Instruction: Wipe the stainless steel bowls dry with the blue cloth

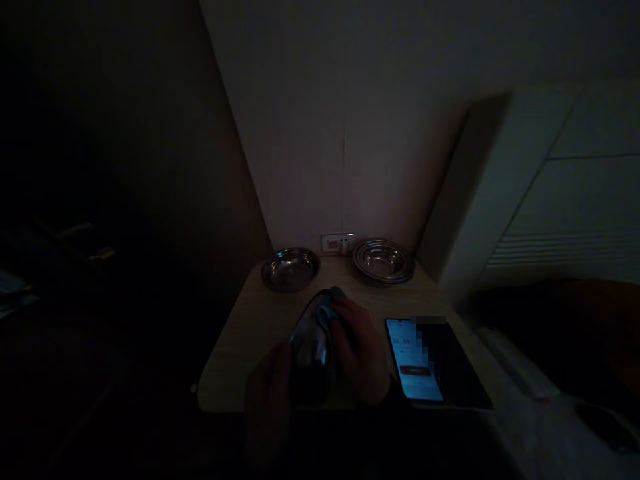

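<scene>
Between my hands a shiny metal bowl is tilted up on its side over the front of the small wooden table. My left hand is closed on the bowl's left edge. A bluish cloth is bunched in my right hand, whose fingers press it against the bowl's upper right rim. Dim light hides the bowl's lower part and some of my fingers.
Another metal bowl stands at the table's back left. A nested stack of metal bowls is at the back right, near a wall socket. A lit phone lies right of my right hand, beside a dark flat object.
</scene>
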`<state>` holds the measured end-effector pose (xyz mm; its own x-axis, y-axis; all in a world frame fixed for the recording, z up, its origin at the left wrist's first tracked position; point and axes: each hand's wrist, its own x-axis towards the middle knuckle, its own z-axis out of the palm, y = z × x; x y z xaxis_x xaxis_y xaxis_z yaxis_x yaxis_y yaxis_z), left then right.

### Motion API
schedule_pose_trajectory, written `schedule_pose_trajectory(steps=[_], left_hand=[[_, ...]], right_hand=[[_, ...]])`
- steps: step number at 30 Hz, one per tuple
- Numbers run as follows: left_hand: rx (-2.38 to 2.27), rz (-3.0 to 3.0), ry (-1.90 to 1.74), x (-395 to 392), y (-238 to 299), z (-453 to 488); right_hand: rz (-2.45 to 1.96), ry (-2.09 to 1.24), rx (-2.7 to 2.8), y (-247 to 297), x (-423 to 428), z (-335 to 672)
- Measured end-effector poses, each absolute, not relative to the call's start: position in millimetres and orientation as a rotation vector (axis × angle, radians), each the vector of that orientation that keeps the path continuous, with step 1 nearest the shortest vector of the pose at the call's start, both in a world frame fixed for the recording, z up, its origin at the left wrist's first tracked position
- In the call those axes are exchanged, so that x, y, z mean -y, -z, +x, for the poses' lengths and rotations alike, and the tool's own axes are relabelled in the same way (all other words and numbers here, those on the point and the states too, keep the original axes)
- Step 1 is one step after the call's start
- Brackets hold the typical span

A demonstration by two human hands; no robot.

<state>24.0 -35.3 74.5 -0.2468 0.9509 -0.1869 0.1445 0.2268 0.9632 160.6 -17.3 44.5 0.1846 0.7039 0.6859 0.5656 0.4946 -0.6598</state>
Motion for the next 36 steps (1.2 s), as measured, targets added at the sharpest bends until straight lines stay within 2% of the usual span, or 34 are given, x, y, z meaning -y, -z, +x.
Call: schedule_pose_trajectory(steps=[12, 27, 32, 36], left_hand=[[-1.580, 1.098, -1.070, 40.8, -66.4, 32.6], [-1.705, 0.884, -1.207, 50.6, -69.7, 54.3], [-1.510, 0.958, -1.235, 53.9, -68.9, 55.6], [-1.523, 1.036, -1.274, 55.8, -66.7, 50.7]], right_hand=[[-1.183, -0.173, 1.583, -35.3, 26.0, 180.7], [-1.141, -0.322, 1.569, -41.0, 12.5, 202.1], [-1.105, -0.134, 1.710, -46.6, 27.6, 196.2], [-1.057, 0.071, 1.917, -57.6, 37.5, 183.5]])
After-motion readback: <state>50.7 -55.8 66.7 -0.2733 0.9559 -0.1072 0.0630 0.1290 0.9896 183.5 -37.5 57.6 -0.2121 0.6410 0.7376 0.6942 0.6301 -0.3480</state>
